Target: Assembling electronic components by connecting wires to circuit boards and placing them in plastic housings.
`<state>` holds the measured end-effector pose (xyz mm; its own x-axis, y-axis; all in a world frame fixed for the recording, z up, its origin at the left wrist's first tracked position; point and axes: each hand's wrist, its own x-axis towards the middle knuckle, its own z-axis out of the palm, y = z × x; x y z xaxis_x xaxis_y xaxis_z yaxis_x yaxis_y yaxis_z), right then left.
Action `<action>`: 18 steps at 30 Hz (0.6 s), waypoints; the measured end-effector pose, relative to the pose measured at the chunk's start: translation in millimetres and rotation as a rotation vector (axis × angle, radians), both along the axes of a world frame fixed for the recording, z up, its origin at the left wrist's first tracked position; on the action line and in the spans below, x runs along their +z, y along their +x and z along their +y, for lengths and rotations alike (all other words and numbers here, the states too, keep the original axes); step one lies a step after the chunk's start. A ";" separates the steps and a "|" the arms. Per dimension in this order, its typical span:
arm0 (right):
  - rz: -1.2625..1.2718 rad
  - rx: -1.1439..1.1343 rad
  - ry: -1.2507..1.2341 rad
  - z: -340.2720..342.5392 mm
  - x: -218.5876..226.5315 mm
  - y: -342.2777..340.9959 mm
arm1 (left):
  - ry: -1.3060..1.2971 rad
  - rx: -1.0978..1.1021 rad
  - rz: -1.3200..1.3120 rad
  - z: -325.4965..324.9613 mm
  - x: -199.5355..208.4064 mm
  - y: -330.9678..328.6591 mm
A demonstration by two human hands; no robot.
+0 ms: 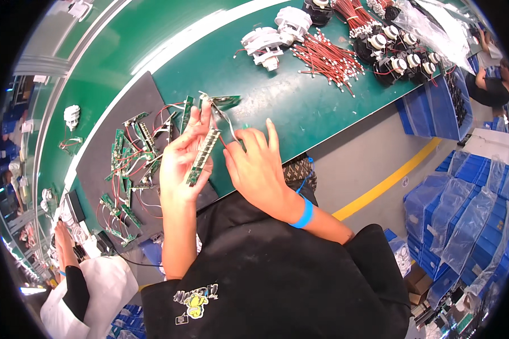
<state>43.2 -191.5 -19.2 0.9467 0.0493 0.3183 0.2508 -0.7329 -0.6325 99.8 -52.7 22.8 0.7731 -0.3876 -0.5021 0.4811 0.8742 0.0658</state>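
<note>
My left hand (178, 166) is raised above the bench, its fingers closed around several narrow green circuit boards joined by thin wires. One board strip (202, 159) lies across the palm. Another board (226, 101) sticks out beyond the fingertips, and a third board (187, 114) stands beside them. Close by on the right, my right hand (257, 169), with a blue band at the wrist, pinches at the thin wires (227, 122) leading from these boards. One of its fingers is stretched outward. The exact pinch point is partly hidden by the fingers.
A dark mat (99, 164) at left carries a tangled heap of wired circuit boards (131, 155). Red wire bundles (328, 59), white round parts (264, 46) and black-and-white units (398, 56) occupy the far bench. Blue crates (458, 209) stand at right; a co-worker (90, 288) is at lower left.
</note>
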 end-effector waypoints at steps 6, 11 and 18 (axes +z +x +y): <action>0.043 -0.055 -0.157 -13.3 -14.3 21.6 | -0.362 -0.147 -0.017 14.5 -5.2 2.8; -0.010 0.052 -0.189 -23.7 -18.2 25.5 | -0.395 -0.298 -0.147 16.7 -1.2 4.1; 0.001 -0.111 -0.161 -36.0 0.3 9.0 | 0.735 -0.243 -0.494 32.6 -11.5 22.6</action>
<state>52.2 -227.5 -18.9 0.9494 -0.0052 0.3139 0.1623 -0.8478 -0.5048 122.4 -20.1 11.3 0.9045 -0.2810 -0.3210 0.4155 0.4097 0.8121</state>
